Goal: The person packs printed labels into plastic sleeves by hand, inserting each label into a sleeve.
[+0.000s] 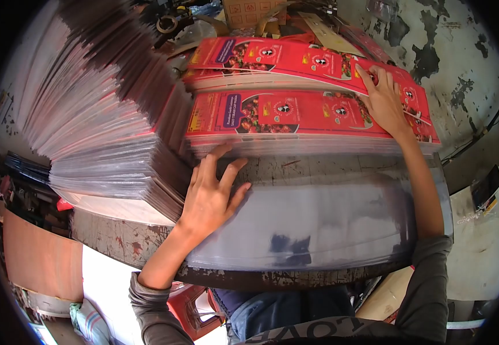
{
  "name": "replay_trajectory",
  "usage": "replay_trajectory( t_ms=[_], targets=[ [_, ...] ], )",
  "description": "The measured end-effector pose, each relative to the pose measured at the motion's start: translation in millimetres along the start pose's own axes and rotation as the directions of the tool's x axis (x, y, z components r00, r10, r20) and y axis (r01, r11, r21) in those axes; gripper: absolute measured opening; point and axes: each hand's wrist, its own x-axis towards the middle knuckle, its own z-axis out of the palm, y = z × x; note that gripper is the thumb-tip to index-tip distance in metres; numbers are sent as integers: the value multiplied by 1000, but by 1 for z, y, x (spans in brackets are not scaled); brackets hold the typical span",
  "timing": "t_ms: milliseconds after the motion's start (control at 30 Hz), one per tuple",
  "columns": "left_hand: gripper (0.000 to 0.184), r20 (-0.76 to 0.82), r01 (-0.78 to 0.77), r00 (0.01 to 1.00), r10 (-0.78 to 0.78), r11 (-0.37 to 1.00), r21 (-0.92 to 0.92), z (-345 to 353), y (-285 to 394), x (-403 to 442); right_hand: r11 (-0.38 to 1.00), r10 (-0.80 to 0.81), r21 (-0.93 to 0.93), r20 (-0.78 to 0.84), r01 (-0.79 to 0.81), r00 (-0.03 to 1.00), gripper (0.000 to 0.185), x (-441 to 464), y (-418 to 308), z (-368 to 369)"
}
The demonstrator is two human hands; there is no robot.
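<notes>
My right hand (384,104) is at the near edge of a long red printed sheet (287,56) on the back pile. Its fingers curl over the sheet, which sits askew on the pile. In front lies a second stack of red printed sheets (315,112), with food pictures and logos on top. My left hand (208,192) has its fingers spread, holding nothing, just before this stack's left end. Beneath and right of that hand is a glossy clear plastic sheet or sleeve pile (318,221) along the table's near edge.
A tall, fanned pile of clear plastic sleeves (105,138) rises at the left. The worn dark table (117,236) has a curved-looking near edge. Tape rolls (166,23) and a cardboard box (249,11) are behind. A red stool (189,310) stands below; a peeling wall (462,69) is at right.
</notes>
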Motion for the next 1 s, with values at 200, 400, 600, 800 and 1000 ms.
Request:
replay_trajectory(
  t_ms=[200, 400, 600, 800, 1000],
  targets=[
    [41, 58, -26, 998, 26, 1000, -4, -1, 1, -1, 997, -28, 64, -52, 31, 998, 66, -4, 14, 24],
    [49, 211, -23, 977, 38, 997, -71, -6, 0, -4, 964, 139, 218, 71, -152, 988, 76, 4, 21, 23],
    [62, 258, -97, 957, 131, 985, -140, -16, 10, 2, 982, 140, 131, -51, -133, 989, 89, 0, 17, 10],
    [66, 287, -62, 951, 115, 980, -187, -17, 11, 4, 990, 118, 103, -205, -98, 972, 97, 4, 13, -13],
    [36, 188, -135, 965, 185, 959, -250, -12, 2, 1, 993, 74, 108, -192, -53, 979, 65, 13, 28, -45]
  ],
)
